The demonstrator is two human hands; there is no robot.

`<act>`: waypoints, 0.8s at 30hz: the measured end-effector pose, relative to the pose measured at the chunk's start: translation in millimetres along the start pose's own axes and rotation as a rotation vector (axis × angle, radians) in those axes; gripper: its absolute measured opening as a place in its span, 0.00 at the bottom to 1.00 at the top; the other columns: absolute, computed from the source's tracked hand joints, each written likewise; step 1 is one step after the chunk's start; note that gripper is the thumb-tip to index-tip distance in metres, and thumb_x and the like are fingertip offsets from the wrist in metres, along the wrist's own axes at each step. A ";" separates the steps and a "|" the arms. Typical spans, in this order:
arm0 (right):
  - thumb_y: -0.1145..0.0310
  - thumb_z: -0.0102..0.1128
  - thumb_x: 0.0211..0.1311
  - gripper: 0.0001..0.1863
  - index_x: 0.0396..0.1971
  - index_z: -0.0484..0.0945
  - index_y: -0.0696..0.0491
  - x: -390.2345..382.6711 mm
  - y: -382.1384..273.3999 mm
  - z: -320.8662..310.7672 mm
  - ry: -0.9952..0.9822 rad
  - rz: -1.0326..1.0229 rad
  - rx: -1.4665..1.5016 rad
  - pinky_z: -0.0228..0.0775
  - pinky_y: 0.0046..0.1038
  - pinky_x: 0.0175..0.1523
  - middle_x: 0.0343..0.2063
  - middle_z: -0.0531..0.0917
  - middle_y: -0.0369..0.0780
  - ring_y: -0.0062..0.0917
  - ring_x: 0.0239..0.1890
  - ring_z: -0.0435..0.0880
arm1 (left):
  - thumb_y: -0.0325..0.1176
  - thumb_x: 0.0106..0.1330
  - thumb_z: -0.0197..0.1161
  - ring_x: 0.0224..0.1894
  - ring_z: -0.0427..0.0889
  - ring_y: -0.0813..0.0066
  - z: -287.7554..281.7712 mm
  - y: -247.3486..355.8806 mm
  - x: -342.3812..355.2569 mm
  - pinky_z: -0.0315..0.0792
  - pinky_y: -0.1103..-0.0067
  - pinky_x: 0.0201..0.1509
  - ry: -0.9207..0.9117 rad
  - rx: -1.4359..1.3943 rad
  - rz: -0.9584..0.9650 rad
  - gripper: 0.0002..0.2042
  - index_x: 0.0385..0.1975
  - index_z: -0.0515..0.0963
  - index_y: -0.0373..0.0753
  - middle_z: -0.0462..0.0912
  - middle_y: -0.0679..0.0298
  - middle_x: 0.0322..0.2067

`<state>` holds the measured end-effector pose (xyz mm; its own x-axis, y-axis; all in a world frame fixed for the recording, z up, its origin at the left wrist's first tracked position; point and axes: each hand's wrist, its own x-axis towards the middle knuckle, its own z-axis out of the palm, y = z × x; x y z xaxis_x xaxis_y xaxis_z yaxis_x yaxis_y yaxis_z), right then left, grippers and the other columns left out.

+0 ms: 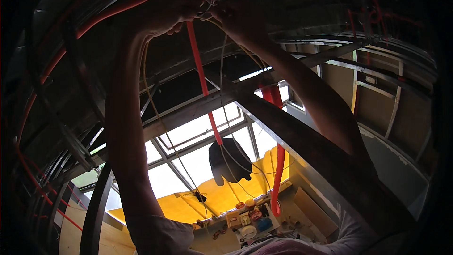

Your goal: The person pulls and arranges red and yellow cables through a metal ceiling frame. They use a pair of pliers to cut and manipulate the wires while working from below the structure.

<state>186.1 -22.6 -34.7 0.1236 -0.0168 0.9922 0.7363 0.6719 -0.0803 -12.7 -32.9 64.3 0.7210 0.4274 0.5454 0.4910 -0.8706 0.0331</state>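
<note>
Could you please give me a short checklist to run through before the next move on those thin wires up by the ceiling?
1. Both hands on the work: left hand and right hand are raised to the thin wires. Ok.
2. Grip on the wires: too dark to judge. Cannot tell.
3. Red conduit hangs just below the hands, between the forearms. Not ok.
4. Slack wire trails down unsecured past the dark cloth. Not ok.
5. Tool tray with small parts lies far below. Not ok.
6. Light at the wires: dim. Not ok.
</note>
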 end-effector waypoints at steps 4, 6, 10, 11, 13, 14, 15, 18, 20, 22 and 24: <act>0.53 0.65 0.62 0.14 0.37 0.86 0.47 -1.1 0.6 -2.0 0.001 0.032 0.010 0.76 0.28 0.40 0.30 0.85 0.36 0.24 0.34 0.85 | 0.37 0.68 0.63 0.18 0.68 0.86 10.7 0.6 1.1 0.64 0.81 0.21 0.094 -0.115 0.050 0.14 0.50 0.78 0.39 0.77 0.71 0.25; 0.53 0.65 0.62 0.14 0.36 0.85 0.47 1.5 -1.6 -0.1 0.013 -0.009 0.003 0.76 0.28 0.41 0.32 0.85 0.37 0.25 0.35 0.85 | 0.37 0.68 0.64 0.19 0.69 0.84 5.3 1.7 0.4 0.66 0.81 0.23 0.093 -0.081 0.022 0.13 0.48 0.79 0.39 0.79 0.69 0.26; 0.53 0.64 0.62 0.13 0.36 0.86 0.47 4.0 6.8 1.0 0.003 0.020 -0.037 0.76 0.28 0.42 0.32 0.85 0.37 0.26 0.36 0.86 | 0.37 0.66 0.66 0.24 0.75 0.78 12.4 -9.6 7.0 0.71 0.79 0.28 0.172 -0.024 0.110 0.11 0.42 0.83 0.37 0.83 0.64 0.29; 0.53 0.64 0.63 0.13 0.36 0.85 0.47 5.7 12.5 2.9 -0.006 -0.013 -0.024 0.76 0.29 0.41 0.33 0.85 0.38 0.27 0.36 0.85 | 0.37 0.66 0.66 0.24 0.75 0.78 14.6 -13.7 10.8 0.71 0.79 0.28 0.172 -0.026 0.112 0.11 0.42 0.83 0.37 0.83 0.64 0.29; 0.53 0.64 0.63 0.14 0.36 0.85 0.47 7.1 12.6 3.5 -0.016 -0.048 -0.006 0.76 0.29 0.41 0.33 0.85 0.38 0.27 0.36 0.85 | 0.37 0.66 0.66 0.29 0.78 0.75 13.3 -22.4 15.8 0.73 0.78 0.34 0.202 0.027 0.191 0.12 0.44 0.82 0.36 0.84 0.62 0.32; 0.53 0.63 0.64 0.14 0.37 0.85 0.47 7.2 10.2 -1.3 -0.062 -0.006 -0.007 0.76 0.29 0.41 0.33 0.85 0.38 0.26 0.35 0.85 | 0.37 0.66 0.66 0.29 0.78 0.75 15.5 -17.8 14.3 0.73 0.78 0.34 0.202 0.023 0.194 0.12 0.44 0.82 0.36 0.84 0.62 0.32; 0.53 0.63 0.64 0.14 0.38 0.85 0.47 7.3 5.6 -3.9 -0.108 0.037 0.000 0.76 0.29 0.41 0.33 0.85 0.38 0.25 0.35 0.85 | 0.37 0.67 0.66 0.29 0.78 0.76 16.7 -8.9 8.1 0.73 0.78 0.34 0.206 0.003 0.099 0.12 0.43 0.82 0.36 0.84 0.62 0.31; 0.52 0.62 0.65 0.14 0.39 0.85 0.46 5.3 -8.6 -3.2 -0.180 0.215 0.048 0.75 0.28 0.41 0.33 0.85 0.37 0.23 0.36 0.84 | 0.37 0.67 0.65 0.29 0.78 0.78 16.9 -2.3 -1.6 0.73 0.78 0.34 0.205 -0.032 -0.016 0.12 0.43 0.82 0.35 0.83 0.63 0.30; 0.53 0.62 0.65 0.14 0.40 0.84 0.46 6.3 -6.3 -3.5 -0.205 0.225 0.093 0.75 0.28 0.41 0.34 0.85 0.36 0.23 0.37 0.84 | 0.37 0.68 0.65 0.28 0.78 0.79 20.0 0.4 -2.6 0.73 0.78 0.33 0.200 -0.059 -0.019 0.12 0.43 0.81 0.35 0.83 0.64 0.29; 0.53 0.62 0.65 0.14 0.41 0.84 0.46 9.2 -0.1 -12.5 -0.223 0.232 0.113 0.75 0.28 0.41 0.34 0.85 0.36 0.22 0.38 0.84 | 0.38 0.69 0.63 0.23 0.76 0.80 26.6 7.1 1.6 0.73 0.77 0.29 0.200 -0.112 0.133 0.12 0.43 0.81 0.35 0.82 0.66 0.27; 0.54 0.63 0.65 0.14 0.41 0.84 0.47 10.3 3.6 -8.5 -0.225 0.240 0.132 0.73 0.29 0.43 0.35 0.85 0.35 0.22 0.40 0.83 | 0.38 0.69 0.63 0.22 0.77 0.80 27.8 2.5 2.0 0.73 0.77 0.29 0.225 -0.129 0.101 0.12 0.43 0.81 0.35 0.82 0.66 0.27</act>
<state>195.8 -26.6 -25.6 0.1218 0.3072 0.9438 0.6097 0.7272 -0.3154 3.6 -27.4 42.1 0.6290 0.2846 0.7234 0.3456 -0.9359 0.0677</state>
